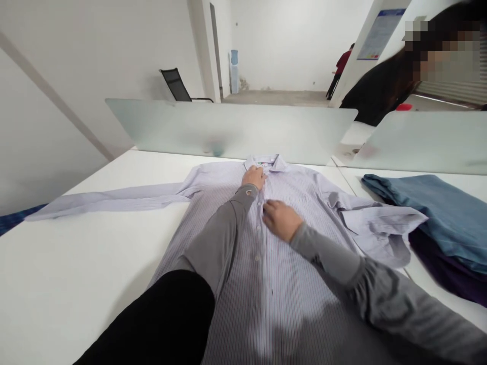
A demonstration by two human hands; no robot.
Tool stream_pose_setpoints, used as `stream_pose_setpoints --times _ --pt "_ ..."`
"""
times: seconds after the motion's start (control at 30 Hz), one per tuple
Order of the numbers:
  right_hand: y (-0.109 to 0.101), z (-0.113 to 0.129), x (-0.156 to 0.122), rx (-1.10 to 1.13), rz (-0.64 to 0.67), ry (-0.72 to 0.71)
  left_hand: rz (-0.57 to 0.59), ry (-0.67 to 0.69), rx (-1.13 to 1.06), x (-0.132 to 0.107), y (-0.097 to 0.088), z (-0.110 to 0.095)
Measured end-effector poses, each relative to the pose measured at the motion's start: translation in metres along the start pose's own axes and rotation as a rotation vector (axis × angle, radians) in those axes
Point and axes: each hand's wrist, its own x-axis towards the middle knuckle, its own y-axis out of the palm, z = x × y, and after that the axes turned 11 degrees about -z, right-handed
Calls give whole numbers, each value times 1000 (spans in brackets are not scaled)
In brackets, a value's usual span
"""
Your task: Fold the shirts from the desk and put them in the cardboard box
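- Left hand (254,177) lies on the striped shirt (266,263) just below its collar (266,162), fingers curled down onto the cloth at the top of the button line; whether it pinches the fabric or only presses on it I cannot tell.
- Right hand (279,219) rests on the shirt's chest, nearer the person than the left hand and a little to its right, palm down with the fingers bent and pointing toward the button placket; it lies on the cloth and no grip on it shows.
- Both forearms wear grey sleeves and cross over the lower half of the shirt.
- Under both hands the shirt lies front up and flat on the white bench (76,263), collar away from the person, hem toward them.
- Far out to the left of the left hand, the shirt's one sleeve (110,198) is stretched straight across the bench.
- To the right of the right hand, the other sleeve (376,223) is folded and rumpled, its cuff lying against a stack of folded blue and purple garments (445,223).
- Beyond the left hand, a frosted glass divider (228,129) stands along the far edge of the bench.
- Past the divider, up and right of the hands, another person in dark clothes (380,86) leans over the next bench.
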Motion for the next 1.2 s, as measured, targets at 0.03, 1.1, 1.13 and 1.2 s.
stream_pose_setpoints --times 0.03,1.1,1.13,1.2 --pt "-1 9 -19 -15 -1 -35 20 3 4 2 -2 -1" --pt "-26 60 -136 -20 35 -73 306 23 -57 -158 -94 -38" --pt "-28 60 -135 -12 37 -67 288 59 -56 -164 -95 -38" --pt "-37 62 -134 20 63 -45 248 134 -51 -177 -96 -39"
